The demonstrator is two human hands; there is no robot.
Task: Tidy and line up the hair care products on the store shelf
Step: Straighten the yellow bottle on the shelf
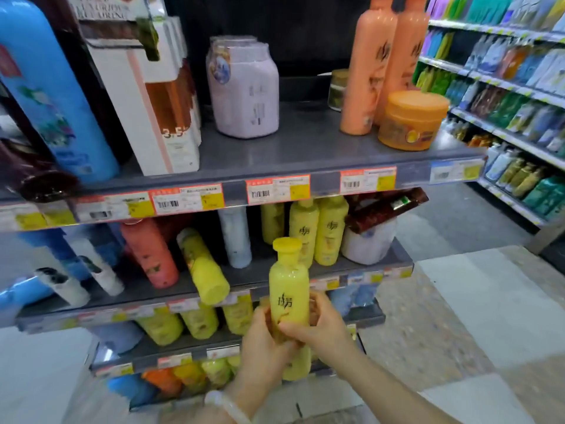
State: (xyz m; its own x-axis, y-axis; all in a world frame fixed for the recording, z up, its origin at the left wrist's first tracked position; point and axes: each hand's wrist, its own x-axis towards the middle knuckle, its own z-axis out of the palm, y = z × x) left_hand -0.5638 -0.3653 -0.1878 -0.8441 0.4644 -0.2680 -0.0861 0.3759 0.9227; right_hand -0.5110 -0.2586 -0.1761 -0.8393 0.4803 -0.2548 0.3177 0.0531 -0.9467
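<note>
Yellow bottle [289,296]: held upright in front of the middle shelf [275,275], gripped round its lower body by left hand [265,351] and right hand [324,327], fingers curled on it.

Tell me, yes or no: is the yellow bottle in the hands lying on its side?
No, the yellow bottle is upright, cap up, gripped by the left hand and right hand.

Both hands [293,338] hold upright yellow bottle [289,289].
</note>
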